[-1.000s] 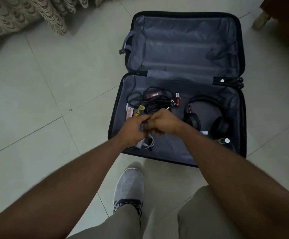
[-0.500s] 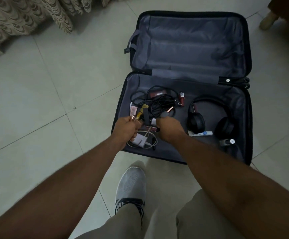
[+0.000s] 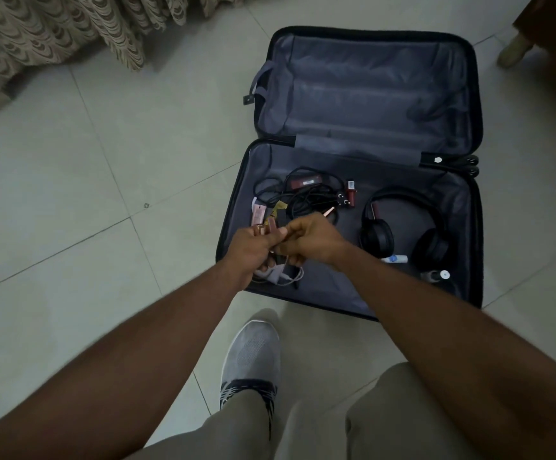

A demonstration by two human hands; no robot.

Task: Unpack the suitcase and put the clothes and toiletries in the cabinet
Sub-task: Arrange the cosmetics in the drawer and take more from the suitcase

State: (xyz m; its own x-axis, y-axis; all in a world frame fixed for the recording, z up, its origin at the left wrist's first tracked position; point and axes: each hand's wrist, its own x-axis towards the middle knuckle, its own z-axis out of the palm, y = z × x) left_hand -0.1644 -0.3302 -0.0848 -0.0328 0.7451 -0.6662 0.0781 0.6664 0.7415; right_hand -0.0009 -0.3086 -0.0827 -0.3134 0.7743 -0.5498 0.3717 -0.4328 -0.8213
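I'm looking down into a room of a home, likely a bedroom. The floor is pale glazed tile, a patterned fringed cloth hangs at top left, a wooden furniture leg stands at top right, and an open suitcase lies between.

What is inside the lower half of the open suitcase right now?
In the suitcase: black headphones, tangled black cables, a white tube, a small bottle. The left hand and right hand cover other small items.

The small items gripped in the left hand and right hand are mostly hidden by fingers.
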